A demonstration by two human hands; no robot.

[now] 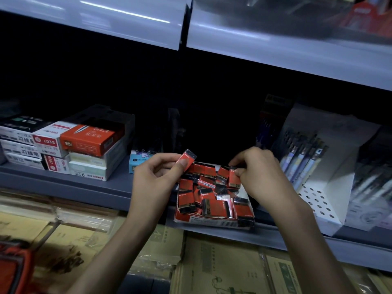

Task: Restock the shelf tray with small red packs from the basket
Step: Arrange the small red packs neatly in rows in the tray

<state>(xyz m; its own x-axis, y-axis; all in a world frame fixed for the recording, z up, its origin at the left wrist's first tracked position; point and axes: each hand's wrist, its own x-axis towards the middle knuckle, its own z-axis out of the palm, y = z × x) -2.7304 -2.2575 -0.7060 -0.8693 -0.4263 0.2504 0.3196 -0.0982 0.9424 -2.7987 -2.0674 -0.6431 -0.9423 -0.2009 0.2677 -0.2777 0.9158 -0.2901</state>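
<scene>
Shelf-edge tray [212, 223] brims; left hand [157, 172] pinches a red pack [187, 159] above, right hand [258, 170] a second pack [234, 177] inside.

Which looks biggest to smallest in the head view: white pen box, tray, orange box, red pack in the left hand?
1. White pen box
2. Tray
3. Orange box
4. Red pack, in the left hand
Tray versus orange box is unsure: that box sits farther back.

View: single head-worn wide-angle camera, looking from standing height.
Facing: forward and down onto the shelf [63, 181], front edge slanting lower to the right.
Nearness: close in, tray [212, 222] at that front edge, mid-frame.
Above: upper shelf overhangs.
</scene>
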